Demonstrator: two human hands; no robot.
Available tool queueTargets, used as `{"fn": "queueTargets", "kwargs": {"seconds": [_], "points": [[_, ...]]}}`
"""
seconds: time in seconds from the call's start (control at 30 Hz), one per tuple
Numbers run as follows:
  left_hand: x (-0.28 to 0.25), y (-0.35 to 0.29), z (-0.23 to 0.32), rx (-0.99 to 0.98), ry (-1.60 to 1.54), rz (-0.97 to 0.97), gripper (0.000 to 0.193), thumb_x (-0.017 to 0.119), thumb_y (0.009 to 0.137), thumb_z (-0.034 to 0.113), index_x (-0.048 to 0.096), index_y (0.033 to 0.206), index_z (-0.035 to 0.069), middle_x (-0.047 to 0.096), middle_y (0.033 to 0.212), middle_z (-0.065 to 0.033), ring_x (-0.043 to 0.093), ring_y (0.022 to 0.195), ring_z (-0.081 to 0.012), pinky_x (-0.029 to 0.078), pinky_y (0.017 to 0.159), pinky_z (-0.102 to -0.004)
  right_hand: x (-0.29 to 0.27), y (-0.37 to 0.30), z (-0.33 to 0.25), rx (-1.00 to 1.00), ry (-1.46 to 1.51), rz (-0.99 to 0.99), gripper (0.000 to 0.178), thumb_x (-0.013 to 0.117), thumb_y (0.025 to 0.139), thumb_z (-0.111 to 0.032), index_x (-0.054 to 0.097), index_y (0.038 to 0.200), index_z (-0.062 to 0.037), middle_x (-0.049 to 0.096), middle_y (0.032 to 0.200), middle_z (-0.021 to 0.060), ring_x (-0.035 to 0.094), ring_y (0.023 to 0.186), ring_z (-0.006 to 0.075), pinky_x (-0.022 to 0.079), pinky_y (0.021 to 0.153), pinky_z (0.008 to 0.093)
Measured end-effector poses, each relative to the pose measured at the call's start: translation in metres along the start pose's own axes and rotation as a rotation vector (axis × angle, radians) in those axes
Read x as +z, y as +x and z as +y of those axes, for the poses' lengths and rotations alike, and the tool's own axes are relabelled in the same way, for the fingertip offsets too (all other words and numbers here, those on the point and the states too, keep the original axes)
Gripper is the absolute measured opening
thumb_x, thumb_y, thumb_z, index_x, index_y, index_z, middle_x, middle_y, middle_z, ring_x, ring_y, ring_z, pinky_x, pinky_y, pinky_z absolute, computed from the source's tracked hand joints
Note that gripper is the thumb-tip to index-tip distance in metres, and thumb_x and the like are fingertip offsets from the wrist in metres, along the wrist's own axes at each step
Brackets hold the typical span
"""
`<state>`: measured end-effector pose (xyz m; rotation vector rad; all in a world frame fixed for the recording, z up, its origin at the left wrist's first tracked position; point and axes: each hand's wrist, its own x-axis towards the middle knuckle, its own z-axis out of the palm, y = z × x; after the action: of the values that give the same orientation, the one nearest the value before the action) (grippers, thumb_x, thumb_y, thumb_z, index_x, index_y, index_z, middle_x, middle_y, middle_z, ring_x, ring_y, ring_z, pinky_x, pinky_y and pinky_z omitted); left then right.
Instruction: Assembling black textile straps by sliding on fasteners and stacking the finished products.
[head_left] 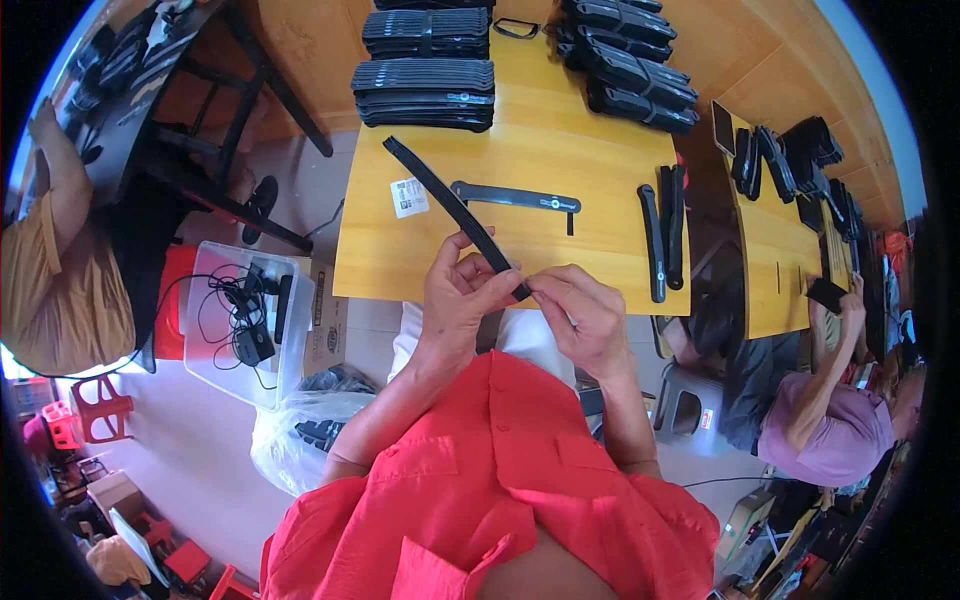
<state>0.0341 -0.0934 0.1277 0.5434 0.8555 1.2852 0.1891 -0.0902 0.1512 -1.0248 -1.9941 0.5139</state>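
Observation:
Just off the table's near edge, my left hand (458, 298) is closed around the lower part of a long, narrow black strap (440, 192). The strap slants up and to the left over the table. At its near end the thumb and forefinger of my right hand (583, 312) pinch together; the exact spot they grip is partly hidden by the fingers. Beyond my hands another black strap (490, 195) with a pale printed mark lies flat. A short black strip (570, 222) points down from its right end. Left of the held strap is a white printed label (409, 198).
Stacked black strap bundles (425, 95) fill the yellow table's (400, 260) far left, with more bundles (635, 65) at far right. Loose straps (652, 240) line the right edge. A clear bin (225, 330) with cables stands left. Co-workers sit on both sides.

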Motion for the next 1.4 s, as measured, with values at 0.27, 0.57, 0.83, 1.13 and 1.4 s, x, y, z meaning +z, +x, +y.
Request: {"fn": "queueTargets", "kwargs": {"seconds": [0.27, 0.57, 0.83, 1.13, 1.4], "points": [[-0.002, 0.003, -0.003, 0.022, 0.012, 0.026, 0.055, 0.069, 0.075, 0.0, 0.037, 0.121, 0.002, 0.06, 0.088, -0.0108, 0.062, 0.081, -0.016, 0.053, 0.071, -0.0269, 0.005, 0.002, -0.003, -0.015, -0.052, -0.011, 0.015, 0.062, 0.07, 0.009, 0.06, 0.085, 0.0041, 0.06, 0.079, 0.0135, 0.062, 0.067, 0.0271, 0.049, 0.056, 0.0306], [-0.002, 0.002, -0.001, 0.024, 0.05, 0.017, 0.056, 0.069, 0.075, 0.0, 0.038, 0.122, 0.001, 0.062, 0.087, -0.0117, 0.063, 0.08, -0.0155, 0.053, 0.07, -0.0258, 0.01, 0.001, -0.002, 0.035, -0.042, -0.009, 0.014, 0.058, 0.074, 0.01, 0.057, 0.087, 0.0039, 0.057, 0.078, 0.0145, 0.06, 0.066, 0.0292, 0.048, 0.056, 0.0317], [-0.008, 0.003, 0.001, 0.011, 0.101, -0.037, 0.058, 0.068, 0.076, 0.001, 0.039, 0.126, 0.0, 0.064, 0.086, -0.0111, 0.063, 0.078, -0.0145, 0.052, 0.069, -0.0237, 0.01, 0.003, -0.01, 0.063, -0.088, -0.038, 0.01, 0.055, 0.076, 0.009, 0.055, 0.083, 0.0024, 0.054, 0.074, 0.0138, 0.057, 0.061, 0.0279, 0.045, 0.052, 0.0312], [-0.01, 0.003, 0.001, 0.009, 0.121, -0.078, 0.057, 0.067, 0.077, 0.001, 0.039, 0.127, 0.0, 0.063, 0.087, -0.0109, 0.063, 0.081, -0.0146, 0.053, 0.073, -0.0249, 0.025, -0.002, 0.002, 0.167, -0.032, 0.064, 0.006, 0.051, 0.078, 0.008, 0.052, 0.081, 0.0029, 0.051, 0.071, 0.0129, 0.057, 0.059, 0.0235, 0.043, 0.05, 0.0298], [-0.019, 0.005, 0.004, -0.026, 0.109, -0.089, 0.058, 0.063, 0.079, -0.001, 0.036, 0.131, 0.002, 0.059, 0.088, -0.007, 0.061, 0.081, -0.015, 0.054, 0.073, -0.0292, 0.024, 0.004, -0.004, 0.133, 0.063, -0.002, 0.008, 0.053, 0.077, 0.006, 0.051, 0.083, 0.0006, 0.049, 0.072, 0.0153, 0.054, 0.063, 0.0334, 0.044, 0.053, 0.0369]]}}
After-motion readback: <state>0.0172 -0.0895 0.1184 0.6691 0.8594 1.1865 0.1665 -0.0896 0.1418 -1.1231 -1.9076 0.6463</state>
